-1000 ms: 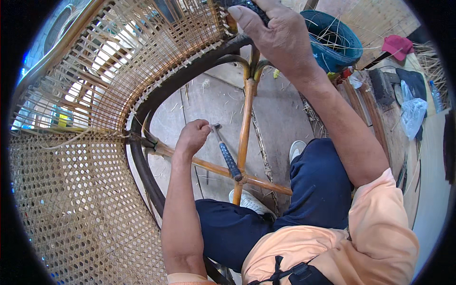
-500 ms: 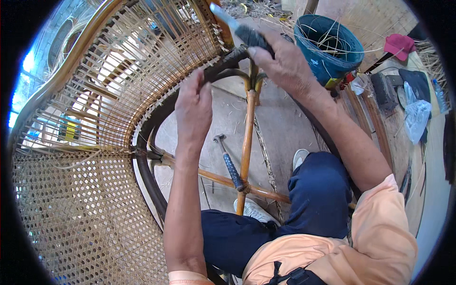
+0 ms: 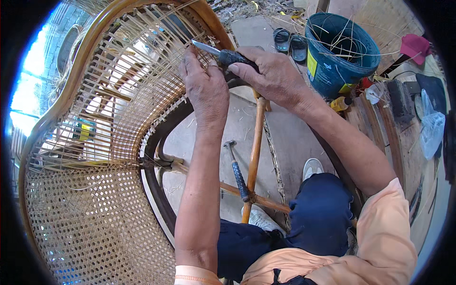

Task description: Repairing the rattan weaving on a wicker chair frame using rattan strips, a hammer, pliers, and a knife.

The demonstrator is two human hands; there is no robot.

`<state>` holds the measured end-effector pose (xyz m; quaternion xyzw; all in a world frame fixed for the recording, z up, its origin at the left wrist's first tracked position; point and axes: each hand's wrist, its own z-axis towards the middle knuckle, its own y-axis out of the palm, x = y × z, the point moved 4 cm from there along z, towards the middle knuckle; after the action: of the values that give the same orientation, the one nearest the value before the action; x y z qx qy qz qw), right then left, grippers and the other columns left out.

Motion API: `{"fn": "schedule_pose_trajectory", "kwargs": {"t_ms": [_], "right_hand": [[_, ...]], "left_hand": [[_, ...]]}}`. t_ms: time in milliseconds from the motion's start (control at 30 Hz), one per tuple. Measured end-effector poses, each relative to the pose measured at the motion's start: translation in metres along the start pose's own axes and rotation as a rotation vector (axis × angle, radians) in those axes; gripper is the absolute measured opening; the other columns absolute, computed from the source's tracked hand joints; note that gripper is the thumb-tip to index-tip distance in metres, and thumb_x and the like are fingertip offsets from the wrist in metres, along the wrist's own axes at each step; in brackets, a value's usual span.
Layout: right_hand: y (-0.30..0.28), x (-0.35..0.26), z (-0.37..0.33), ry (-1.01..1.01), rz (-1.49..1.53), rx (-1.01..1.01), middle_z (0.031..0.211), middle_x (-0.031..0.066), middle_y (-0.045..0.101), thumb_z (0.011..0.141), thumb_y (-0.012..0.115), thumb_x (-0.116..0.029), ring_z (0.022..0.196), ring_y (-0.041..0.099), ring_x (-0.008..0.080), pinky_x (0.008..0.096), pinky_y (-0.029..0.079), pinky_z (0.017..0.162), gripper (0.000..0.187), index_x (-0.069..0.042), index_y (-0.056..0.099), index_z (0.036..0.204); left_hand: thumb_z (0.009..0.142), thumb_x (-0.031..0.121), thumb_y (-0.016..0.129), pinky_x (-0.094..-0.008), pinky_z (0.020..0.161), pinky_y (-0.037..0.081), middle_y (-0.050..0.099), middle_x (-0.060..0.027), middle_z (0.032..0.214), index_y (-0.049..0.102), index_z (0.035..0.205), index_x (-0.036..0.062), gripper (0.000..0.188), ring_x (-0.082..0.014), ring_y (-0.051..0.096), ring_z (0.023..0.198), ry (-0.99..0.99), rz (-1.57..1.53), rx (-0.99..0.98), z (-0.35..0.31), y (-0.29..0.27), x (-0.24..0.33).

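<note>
A knife (image 3: 230,57) with a dark wrapped handle is in my right hand (image 3: 278,78), its pale blade pointing left over the weave. My left hand (image 3: 207,92) is at the lower edge of the rattan chair's open cane weave (image 3: 126,97), fingers bent close beside the blade. Whatever those fingers pinch is hidden. Loose cane ends stick out around the blade by the chair's curved rattan frame (image 3: 216,23). Below my hands runs the dark round seat rim (image 3: 154,185), bordered by pale lashings.
A hammer (image 3: 239,178) with a blue-black handle lies by the crossed rattan legs (image 3: 255,152). Beyond my right arm stand a teal bucket (image 3: 342,71) holding cane strands, sandals (image 3: 289,43), a yellow bottle (image 3: 340,103), a clear plastic bag (image 3: 431,128) and a red cap (image 3: 414,49).
My left hand has risen from beside the seat rim to the weave, next to the knife. The right hand has turned and lowered the knife, so its blade points more to the left.
</note>
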<state>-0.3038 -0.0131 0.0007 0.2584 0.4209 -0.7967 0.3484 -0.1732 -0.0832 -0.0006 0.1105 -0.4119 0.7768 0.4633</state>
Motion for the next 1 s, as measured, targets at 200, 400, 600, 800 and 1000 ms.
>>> {"fn": "schedule_pose_trajectory", "kwargs": {"t_ms": [200,400,600,800,1000], "right_hand": [[0.007,0.01,0.014,0.029,0.078,-0.009,0.073,0.017,0.06,0.089,0.053,-0.028,0.067,0.061,0.0313,0.0382,0.049,0.063,0.027,-0.002,0.06,0.093],[0.01,0.002,0.016,-0.088,0.0,0.056,0.077,0.0183,0.061,0.088,0.054,-0.028,0.072,0.062,0.0363,0.042,0.048,0.065,0.027,-0.002,0.059,0.093],[0.0,-0.001,0.0,0.023,0.012,-0.014,0.077,0.0192,0.061,0.088,0.053,-0.028,0.073,0.061,0.037,0.0431,0.048,0.065,0.027,-0.003,0.059,0.093],[-0.001,0.013,-0.006,0.061,0.038,0.005,0.072,0.0195,0.06,0.089,0.053,-0.029,0.069,0.061,0.0368,0.0421,0.048,0.064,0.028,-0.002,0.059,0.092],[-0.001,0.023,-0.002,0.068,0.059,0.043,0.071,0.0197,0.06,0.088,0.053,-0.031,0.069,0.061,0.0373,0.0422,0.047,0.063,0.029,-0.003,0.061,0.092]], "left_hand": [[0.082,0.001,0.049,-0.0429,0.093,0.042,0.049,-0.0251,0.116,0.046,0.121,-0.006,0.04,-0.0371,0.051,0.109,-0.043,-0.024,-0.029,0.001,-0.003,-0.004],[0.081,0.0,0.048,-0.04,0.09,0.044,0.05,-0.0219,0.114,0.05,0.118,-0.0045,0.037,-0.0325,0.054,0.105,-0.165,-0.211,-0.073,0.005,-0.006,-0.008],[0.084,0.003,0.048,-0.039,0.092,0.044,0.054,-0.022,0.111,0.049,0.121,-0.0042,0.038,-0.0315,0.055,0.106,-0.026,-0.077,-0.138,0.005,-0.022,-0.001],[0.084,0.004,0.048,-0.0403,0.093,0.043,0.052,-0.0237,0.114,0.05,0.121,-0.0046,0.038,-0.0356,0.054,0.106,0.005,-0.038,-0.109,0.009,-0.014,-0.003],[0.083,0.004,0.048,-0.0414,0.092,0.042,0.05,-0.0249,0.113,0.048,0.123,-0.0032,0.04,-0.0377,0.052,0.106,-0.005,0.049,-0.134,0.006,-0.007,0.012]]}}
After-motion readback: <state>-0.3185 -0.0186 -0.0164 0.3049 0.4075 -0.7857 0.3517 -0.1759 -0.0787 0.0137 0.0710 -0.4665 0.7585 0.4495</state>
